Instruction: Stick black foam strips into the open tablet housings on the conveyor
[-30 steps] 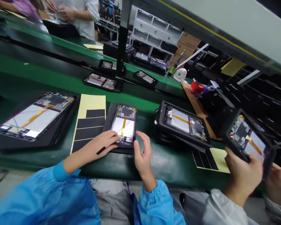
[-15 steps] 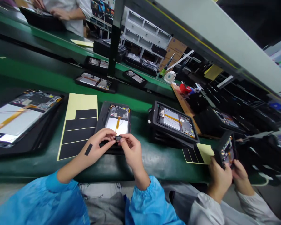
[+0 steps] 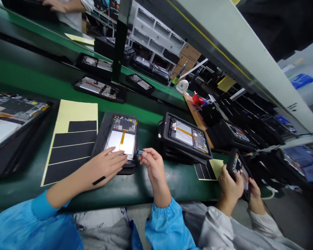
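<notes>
An opened tablet (image 3: 130,136) with a circuit board, a pale battery and an orange ribbon cable lies on a black foam tray (image 3: 101,133). My left hand (image 3: 108,166) rests over its lower left part, fingers stretched out. A short black tape strip (image 3: 98,180) sticks to the back of that hand. Just right of the tablet, my right hand (image 3: 152,161) pinches a small dark rectangular part (image 3: 140,152) with a bluish face; its exact kind is too small to make out. Beside my left forearm lies a yellow backing sheet (image 3: 78,110) with black adhesive pieces (image 3: 72,141).
Stacked foam trays with another opened tablet (image 3: 185,133) stand to the right. A co-worker's hands (image 3: 231,189) hold a further tablet (image 3: 238,168) there. At the far left is a large opened tablet (image 3: 13,114). Several more tablets lie on the shelf behind.
Both hands were together at the tablet's lower edge, on the small part. The right hand has drawn it to the right; the left has let go and flattened over the tablet. The view has shifted.
</notes>
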### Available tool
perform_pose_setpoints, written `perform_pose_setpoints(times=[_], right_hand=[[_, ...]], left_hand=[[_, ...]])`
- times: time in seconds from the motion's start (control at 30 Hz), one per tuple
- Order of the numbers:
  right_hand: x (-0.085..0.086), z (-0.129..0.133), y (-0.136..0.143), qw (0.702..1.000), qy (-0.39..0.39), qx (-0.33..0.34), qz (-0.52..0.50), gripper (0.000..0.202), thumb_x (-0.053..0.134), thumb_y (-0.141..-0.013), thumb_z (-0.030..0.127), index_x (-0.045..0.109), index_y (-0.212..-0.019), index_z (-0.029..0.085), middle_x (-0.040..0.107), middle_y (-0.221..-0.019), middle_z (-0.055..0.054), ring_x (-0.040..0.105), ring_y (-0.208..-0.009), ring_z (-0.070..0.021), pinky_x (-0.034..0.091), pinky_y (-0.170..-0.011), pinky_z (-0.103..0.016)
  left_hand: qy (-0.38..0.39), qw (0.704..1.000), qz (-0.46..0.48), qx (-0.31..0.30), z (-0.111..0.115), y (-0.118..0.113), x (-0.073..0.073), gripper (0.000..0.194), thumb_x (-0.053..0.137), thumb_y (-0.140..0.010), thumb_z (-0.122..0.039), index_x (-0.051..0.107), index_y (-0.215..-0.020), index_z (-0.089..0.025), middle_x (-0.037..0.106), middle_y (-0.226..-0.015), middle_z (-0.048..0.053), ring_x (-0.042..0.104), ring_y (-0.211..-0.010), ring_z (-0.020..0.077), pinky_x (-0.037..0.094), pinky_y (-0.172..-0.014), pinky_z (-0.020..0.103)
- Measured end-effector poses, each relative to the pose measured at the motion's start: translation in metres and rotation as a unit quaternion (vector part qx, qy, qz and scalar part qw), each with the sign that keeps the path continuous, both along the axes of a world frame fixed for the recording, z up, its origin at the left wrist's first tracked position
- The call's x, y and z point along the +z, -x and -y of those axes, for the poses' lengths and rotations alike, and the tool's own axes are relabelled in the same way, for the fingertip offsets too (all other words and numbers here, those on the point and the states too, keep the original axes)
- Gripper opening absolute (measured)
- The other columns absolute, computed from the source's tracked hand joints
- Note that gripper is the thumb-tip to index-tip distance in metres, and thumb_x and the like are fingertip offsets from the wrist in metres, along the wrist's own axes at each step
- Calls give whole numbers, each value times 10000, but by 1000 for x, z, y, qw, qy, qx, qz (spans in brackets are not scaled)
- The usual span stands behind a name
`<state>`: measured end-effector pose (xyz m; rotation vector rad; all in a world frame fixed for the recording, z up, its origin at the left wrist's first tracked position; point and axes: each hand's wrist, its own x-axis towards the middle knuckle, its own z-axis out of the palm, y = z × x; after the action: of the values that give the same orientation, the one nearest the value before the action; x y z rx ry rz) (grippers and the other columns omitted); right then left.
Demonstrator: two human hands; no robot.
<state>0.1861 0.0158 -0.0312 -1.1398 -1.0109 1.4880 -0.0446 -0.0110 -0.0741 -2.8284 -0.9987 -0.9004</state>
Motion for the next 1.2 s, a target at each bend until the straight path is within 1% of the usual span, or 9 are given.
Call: perform_pose_setpoints(times=[0.17,0.33,0.43,0.53,0.67,0.8,0.9,1.07,1.2], right_hand=[[-3,4,-7,981,-120,27,148,201,683,-879,335,763,-1007,203,668,-848,-43,625,-751,-158,512,-673,-270],[7,-2,-8,851,-327,216,350,288,482,-1010,182,742,-1128,215,645,-1004,-82,627,-953,-187,510,-864,-307],[15,-12,-4,791,-334,311,408,201,567,-981,151,697,-1127,195,685,-982,-74,640,-909,-192,509,-853,-306],[18,-23,1,767,-331,336,436,90,638,-942,125,678,-976,198,708,-933,-53,646,-870,-187,504,-833,-293],[13,-29,3,781,-327,334,414,107,638,-943,114,663,-885,199,719,-918,-45,656,-883,-181,496,-842,-285],[5,-26,-1,821,-298,287,395,63,650,-961,185,676,-904,193,706,-894,-39,648,-847,-170,487,-795,-269],[3,-22,-1,821,-297,279,400,57,660,-964,231,699,-986,195,698,-892,-39,625,-807,-163,479,-763,-266],[3,-18,3,815,-313,265,410,117,648,-978,306,710,-969,207,695,-874,-43,626,-809,-173,480,-774,-285],[-3,-15,5,842,-287,225,398,190,670,-960,396,710,-933,211,680,-819,-22,597,-728,-157,470,-717,-268]], left_hand=[[13,999,33,13,-2,25,-2,377,455,-1056,-233,655,-1374,-265,682,-1360,27,618,-1253,234,396,-1171,428],[47,998,43,17,0,29,-8,384,440,-1075,-269,623,-1414,-271,646,-1413,20,589,-1312,230,404,-1169,420],[61,996,55,19,-1,29,-16,390,439,-1076,-274,616,-1423,-290,649,-1409,10,584,-1327,221,391,-1189,415],[86,994,62,14,-2,31,-21,411,450,-1072,-284,577,-1461,-325,626,-1438,0,573,-1346,215,370,-1214,415],[112,991,73,7,-3,34,-21,435,464,-1069,-280,537,-1493,-345,598,-1469,-9,549,-1376,218,354,-1229,420],[125,990,69,2,-4,36,-19,434,444,-1078,-291,528,-1502,-336,594,-1472,-4,537,-1386,222,346,-1226,422],[111,991,72,0,-4,33,-18,406,445,-1074,-289,583,-1455,-315,639,-1422,-1,558,-1355,225,361,-1198,406],[41,994,92,50,0,8,-6,307,459,-1071,-264,696,-1263,-225,727,-1227,49,624,-1143,245,374,-1117,459],[65,987,130,69,-1,-15,3,311,417,-1079,-268,714,-1052,-176,682,-1026,78,593,-967,239,432,-909,422]])
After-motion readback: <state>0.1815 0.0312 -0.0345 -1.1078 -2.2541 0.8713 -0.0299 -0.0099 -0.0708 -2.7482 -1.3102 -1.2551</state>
